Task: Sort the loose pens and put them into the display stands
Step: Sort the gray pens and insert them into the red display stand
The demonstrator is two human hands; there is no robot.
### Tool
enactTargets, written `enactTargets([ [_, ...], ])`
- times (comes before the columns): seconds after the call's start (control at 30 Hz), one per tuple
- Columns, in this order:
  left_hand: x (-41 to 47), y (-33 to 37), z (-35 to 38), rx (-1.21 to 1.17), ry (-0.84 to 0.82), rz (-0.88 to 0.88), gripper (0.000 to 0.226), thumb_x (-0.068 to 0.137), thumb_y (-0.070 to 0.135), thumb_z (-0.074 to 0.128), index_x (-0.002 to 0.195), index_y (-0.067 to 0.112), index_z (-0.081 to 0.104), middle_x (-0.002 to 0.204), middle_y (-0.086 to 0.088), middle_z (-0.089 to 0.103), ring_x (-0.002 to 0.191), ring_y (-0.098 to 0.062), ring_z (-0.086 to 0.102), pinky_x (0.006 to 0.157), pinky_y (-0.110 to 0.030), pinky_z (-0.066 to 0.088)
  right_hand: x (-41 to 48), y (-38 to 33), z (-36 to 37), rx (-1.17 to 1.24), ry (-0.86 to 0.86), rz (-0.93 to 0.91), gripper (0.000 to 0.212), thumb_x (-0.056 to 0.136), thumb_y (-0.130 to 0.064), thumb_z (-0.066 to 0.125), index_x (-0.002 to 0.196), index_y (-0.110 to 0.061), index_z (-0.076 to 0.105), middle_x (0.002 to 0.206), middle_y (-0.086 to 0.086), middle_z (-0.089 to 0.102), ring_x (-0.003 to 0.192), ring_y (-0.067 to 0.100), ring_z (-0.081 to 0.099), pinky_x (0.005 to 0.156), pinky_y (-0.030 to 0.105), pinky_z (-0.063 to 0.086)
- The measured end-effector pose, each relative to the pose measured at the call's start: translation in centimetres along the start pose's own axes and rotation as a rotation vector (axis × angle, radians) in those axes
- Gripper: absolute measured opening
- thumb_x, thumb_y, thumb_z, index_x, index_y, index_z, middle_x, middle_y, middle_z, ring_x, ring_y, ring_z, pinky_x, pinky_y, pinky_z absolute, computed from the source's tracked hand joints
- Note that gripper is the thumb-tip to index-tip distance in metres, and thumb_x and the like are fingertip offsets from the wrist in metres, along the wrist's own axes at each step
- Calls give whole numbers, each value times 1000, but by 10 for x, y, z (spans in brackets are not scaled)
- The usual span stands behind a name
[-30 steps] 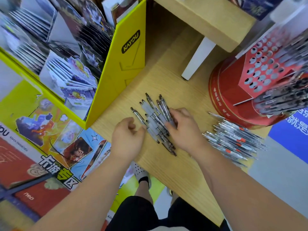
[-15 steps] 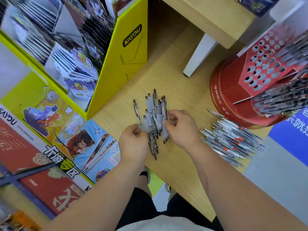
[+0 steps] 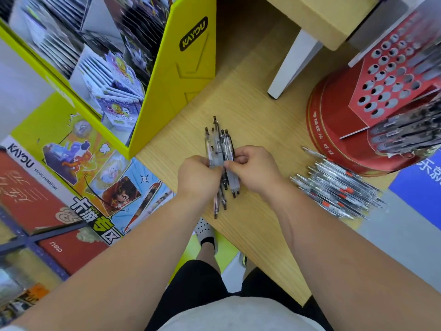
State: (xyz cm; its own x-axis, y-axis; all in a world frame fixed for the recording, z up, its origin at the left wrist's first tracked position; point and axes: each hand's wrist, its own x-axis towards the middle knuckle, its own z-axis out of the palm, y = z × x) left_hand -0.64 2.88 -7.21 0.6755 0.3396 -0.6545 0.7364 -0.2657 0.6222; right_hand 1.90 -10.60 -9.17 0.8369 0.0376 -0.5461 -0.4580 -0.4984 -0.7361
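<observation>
Pens, held bundle [image 3: 218,149]: clear barrels with dark tips and clips, gathered roughly parallel and running away from the camera. The far ends stick out past both hands and the near ends hang out below them. I cannot tell whether the lowest tips touch the wood.
Left hand [image 3: 199,174]: fingers curled round the left side of the bundle, gripping it near mid-length, back of the hand toward me.
Right hand [image 3: 255,169]: thumb and forefinger pinch the right side of the bundle, with the other fingers curled in behind. It meets the left hand at the thumbs.
Bundle position: over the middle of the wooden table [image 3: 250,111], between the yellow card rack and the red stand, apart from both.
Second pile [image 3: 338,189]: loose pens with red-orange accents, lying flat on the table to the right in a rough fanned stack, just beside the stand's base.
Red display stand [image 3: 334,130]: round drum base near the table's right edge.
Hole panel [image 3: 391,77]: slanted red face above the drum with rows of round holes. Some look dark and some grey, and I find it too blurred to count.
Stocked pens [image 3: 410,130]: dark pens in tiers on the stand's right face, blurred.
Yellow card rack [image 3: 181,75]: stands on the left with "KAYOU" on its side wall and card packs in rows inside.
Upper shelf [image 3: 322,17]: pale wood at the far side.
White leg [image 3: 290,65]: stands on the table under that shelf.
Below the table edge: the person's dark shorts, and one white shoe [image 3: 206,231] on a green floor.
</observation>
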Motion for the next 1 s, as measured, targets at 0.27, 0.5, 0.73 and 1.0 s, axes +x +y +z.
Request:
enactTargets([
  [0.27,-2,5,7,-141,-76,1,14,92,9,66,80,15,68,67,3,64,50,1,57,47,-15,41,-6,2,-9,57,-76,1,14,94,-24,66,99,-14,75,91,9,75,90,32,70,82,48,56],
  [0.5,-8,4,9,-349,-89,-53,12,96,9,64,89,12,74,66,5,71,57,-5,64,49,-17,49,-13,5,-9,218,-113,28,14,96,-20,65,106,-20,76,95,1,77,93,23,73,85,47,60],
  [0.73,-9,7,14,-411,-137,-77,18,101,19,58,99,8,72,90,-11,73,76,-18,66,68,-29,54,-15,-2,-9,209,-56,-46,27,89,-35,63,97,-11,72,96,23,68,77,24,62,81,55,55],
  [1.0,-9,18,13,-603,-245,-121,19,104,13,50,111,8,67,90,-9,77,80,-23,74,70,-37,61,-17,-6,-15,265,-45,-72,14,98,-19,63,100,-15,76,78,5,71,67,6,60,61,22,49],
])
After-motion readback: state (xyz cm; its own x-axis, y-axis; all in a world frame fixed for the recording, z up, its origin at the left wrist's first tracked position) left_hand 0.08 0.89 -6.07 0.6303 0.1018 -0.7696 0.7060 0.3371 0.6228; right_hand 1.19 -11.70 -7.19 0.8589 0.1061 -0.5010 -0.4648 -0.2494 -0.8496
